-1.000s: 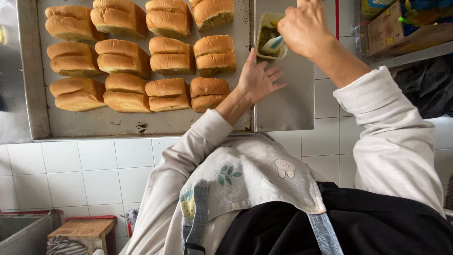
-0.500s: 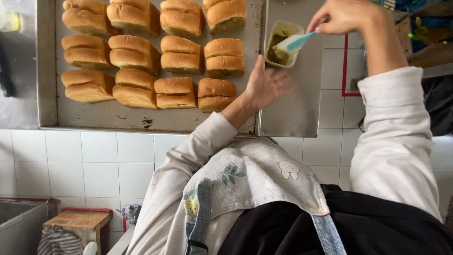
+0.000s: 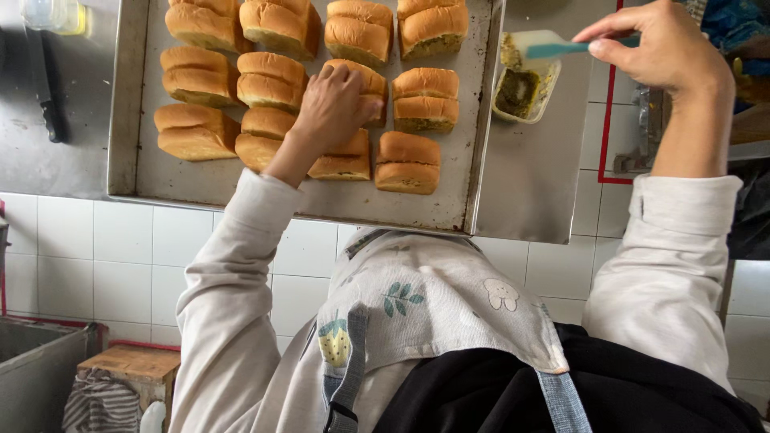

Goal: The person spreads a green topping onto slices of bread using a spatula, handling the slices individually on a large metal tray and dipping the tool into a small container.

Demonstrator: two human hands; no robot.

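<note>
A steel tray [image 3: 433, 207] holds several rows of golden split buns. My left hand [image 3: 333, 103] reaches over the tray, its fingers curled on a bun [image 3: 370, 78] in the middle row, third column. Just right of the tray stands a small clear tub of green paste [image 3: 523, 90]. My right hand [image 3: 654, 46] hovers to the right of and above the tub, pinching a teal-handled spatula [image 3: 553, 45] whose pale blade lies over the tub's far rim. Both arms wear light long sleeves.
The tray sits on a steel counter [image 3: 48, 160] with a dark knife [image 3: 46, 88] and a clear container [image 3: 52, 14] at the far left. White tiles front the counter. Below left are a grey bin [image 3: 32, 369], a wooden stool [image 3: 132, 362] and a striped cloth [image 3: 100, 401].
My left hand moved left from the tray's right edge onto the buns. My right hand drew the spatula up and to the right of the tub.
</note>
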